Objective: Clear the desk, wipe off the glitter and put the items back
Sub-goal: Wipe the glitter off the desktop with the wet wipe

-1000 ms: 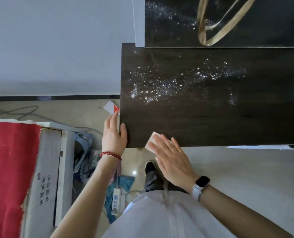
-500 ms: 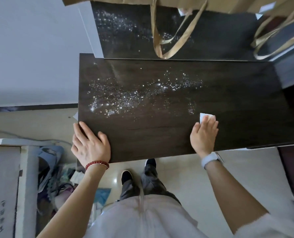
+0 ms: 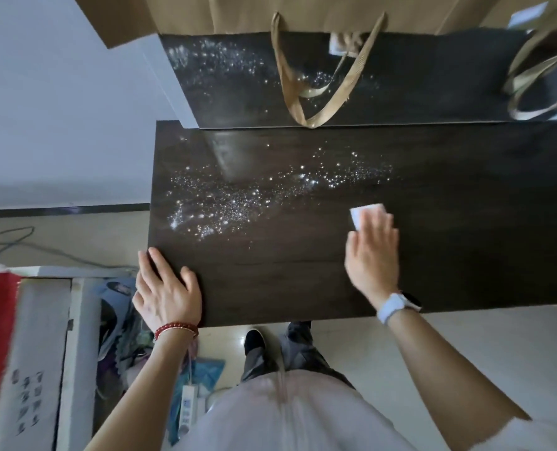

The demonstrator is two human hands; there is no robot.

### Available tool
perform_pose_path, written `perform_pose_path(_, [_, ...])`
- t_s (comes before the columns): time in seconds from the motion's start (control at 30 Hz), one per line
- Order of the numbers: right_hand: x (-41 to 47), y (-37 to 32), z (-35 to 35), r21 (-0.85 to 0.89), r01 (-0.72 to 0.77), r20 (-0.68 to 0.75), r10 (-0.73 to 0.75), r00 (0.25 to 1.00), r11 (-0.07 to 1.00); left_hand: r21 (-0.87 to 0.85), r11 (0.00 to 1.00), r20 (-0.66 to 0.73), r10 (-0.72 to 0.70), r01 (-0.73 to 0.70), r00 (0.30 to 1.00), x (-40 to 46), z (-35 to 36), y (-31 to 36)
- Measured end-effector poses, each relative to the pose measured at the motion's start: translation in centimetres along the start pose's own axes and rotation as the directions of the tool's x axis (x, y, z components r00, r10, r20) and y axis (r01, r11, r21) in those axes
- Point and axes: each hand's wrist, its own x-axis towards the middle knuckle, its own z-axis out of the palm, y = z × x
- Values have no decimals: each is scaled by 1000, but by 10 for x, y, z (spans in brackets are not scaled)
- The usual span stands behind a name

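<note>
Left wrist: we see a red bead bracelet with a thin pale strand beside it, below the left hand.
Right wrist: we spot a watch with a pale blue-white band and a dark face, below the right hand.
Arms: bare on both sides to where they leave view.
Top: a white garment, blurred, with a short sleeve at the right.
Legs: grey trousers.
Feet: we catch one black shoe.

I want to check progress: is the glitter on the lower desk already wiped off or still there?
Still there. The glitter lies spread over the desk, left of the white wipe.
</note>
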Motion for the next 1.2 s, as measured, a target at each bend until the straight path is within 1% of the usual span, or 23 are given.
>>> perform_pose_path(0.1, [32,10,-7,88,-329,-1,330,944,940,-6,999,-27,-52,52,998,0,2,4])
perform_pose_path(0.13, [37,-6,-5,121,-337,7,339,941,934,-16,996,-33,-87,86,996,1,3,8])
perform_pose_path(0.17, [36,-27,-1,134,-261,21,261,965,956,-24,993,-38,-117,116,992,1,4,11])
perform_pose_path(0.23, [16,-71,12,144,69,64,-79,995,987,-38,987,-52,-155,153,987,1,5,17])
perform_pose_path(0.3, [-9,-85,13,136,348,132,-365,922,928,-38,986,-54,-163,161,985,0,6,19])
perform_pose_path(0.33, [-11,-75,9,132,409,127,-425,896,903,-34,987,-50,-160,159,986,0,7,19])
perform_pose_path(0.37, [-5,-57,6,121,411,105,-423,900,904,-33,986,-47,-166,165,985,-1,6,20])
perform_pose_path(0.43, [14,-18,-3,51,264,46,-266,963,963,-29,980,-41,-196,195,980,0,6,21])
perform_pose_path(0.5, [38,14,-13,34,0,13,0,1000,999,-33,973,-32,-230,229,973,0,4,24])
perform_pose_path(0.57, [67,25,-21,88,-248,55,244,968,965,-43,968,-26,-247,246,969,1,3,28])
perform_pose_path(0.63, [88,10,-25,128,-359,61,354,933,924,-45,968,-26,-249,247,968,1,3,28])
perform_pose_path(0.67, [94,-3,-23,130,-334,71,327,942,934,-41,968,-26,-249,248,968,1,4,27])
perform_pose_path(0.7, [94,-19,-15,117,-249,80,241,967,961,-35,968,-26,-251,250,968,1,5,27])
perform_pose_path(0.77, [77,-56,2,104,45,87,-54,995,994,-27,967,-30,-252,252,967,1,6,25])
perform_pose_path(0.8, [61,-70,7,93,194,103,-203,974,977,-22,967,-33,-253,253,967,1,6,25])
perform_pose_path(0.87, [37,-76,8,101,440,161,-451,878,892,-20,968,-43,-250,249,967,0,6,26])
perform_pose_path(0.9, [34,-68,4,114,501,186,-514,838,858,-24,970,-51,-244,243,968,0,6,26])
perform_pose_path(0.93, [38,-54,0,103,514,186,-524,831,852,-30,971,-58,-239,237,969,0,5,26])
perform_pose_path(1.0, [57,-16,-5,34,383,94,-384,918,923,-37,971,-63,-240,238,969,0,6,27])
perform_pose_path(1.07, [85,15,-15,14,65,11,-65,998,998,-25,968,-60,-250,249,966,-1,6,28])
perform_pose_path(1.13, [114,14,-20,69,-174,49,171,984,982,-11,967,-59,-255,255,965,0,5,27])
perform_pose_path(1.17, [123,1,-17,91,-196,50,192,980,976,-8,966,-55,-258,258,964,0,5,28])
perform_pose_path(1.2, [127,-18,-14,98,-140,49,135,990,985,-3,966,-50,-259,259,965,0,5,28])
